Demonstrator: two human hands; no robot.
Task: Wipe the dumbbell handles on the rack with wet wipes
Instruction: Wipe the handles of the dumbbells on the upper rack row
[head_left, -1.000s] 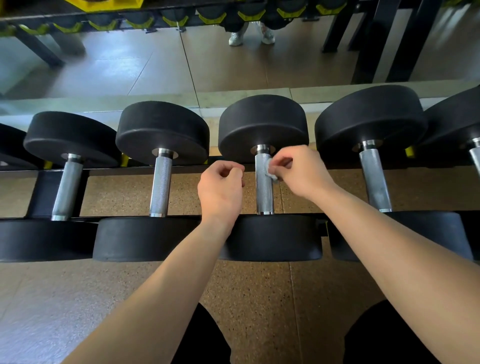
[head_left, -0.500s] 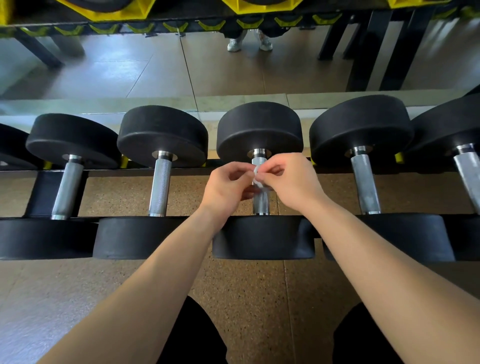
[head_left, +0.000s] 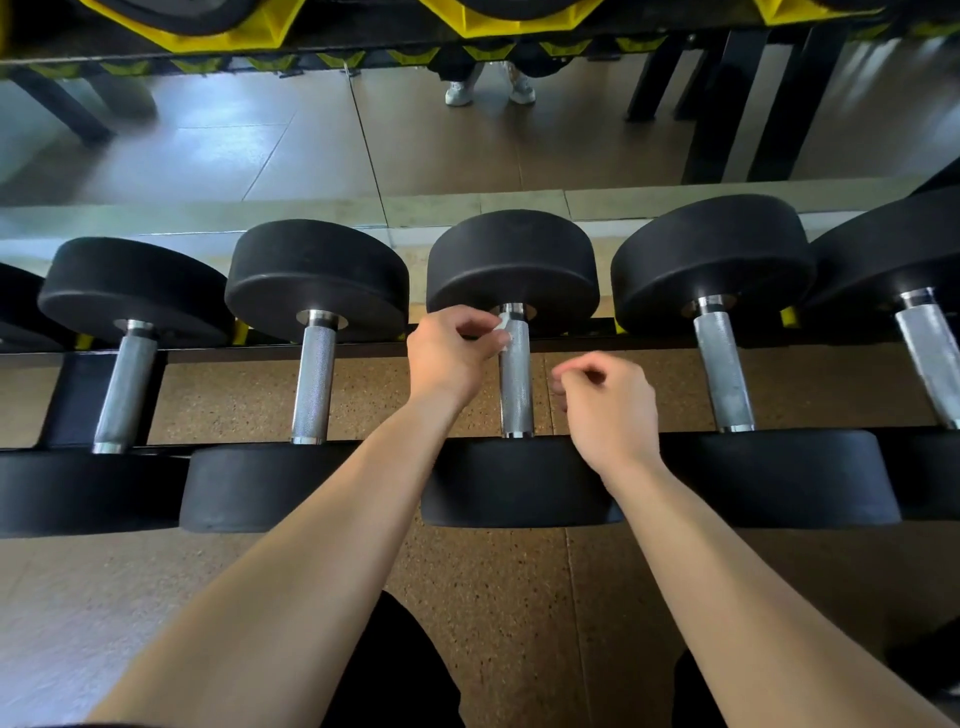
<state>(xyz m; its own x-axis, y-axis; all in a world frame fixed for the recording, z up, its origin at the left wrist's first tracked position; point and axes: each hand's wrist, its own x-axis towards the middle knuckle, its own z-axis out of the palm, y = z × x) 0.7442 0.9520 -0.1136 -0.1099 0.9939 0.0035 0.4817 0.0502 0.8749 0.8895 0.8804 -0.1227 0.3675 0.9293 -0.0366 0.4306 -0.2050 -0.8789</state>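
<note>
Several black dumbbells with knurled steel handles lie side by side on a low black rack (head_left: 363, 347). My left hand (head_left: 451, 353) pinches a small white wet wipe (head_left: 503, 323) against the top left side of the middle dumbbell's handle (head_left: 516, 384). My right hand (head_left: 608, 402) hovers just right of that handle with fingers loosely curled, holding nothing. Other handles stand to the left (head_left: 313, 382) and right (head_left: 722, 371).
A mirror behind the rack shows the tiled floor and a pair of white shoes (head_left: 488, 85). An upper rack tier with yellow cradles (head_left: 467, 21) overhangs at the top. Speckled brown rubber floor (head_left: 493, 597) lies below, with my dark-clothed knees at the bottom edge.
The wipe passed from my right hand to my left. My left hand moved up to the top of the middle handle; my right hand drew back down and to the right, empty.
</note>
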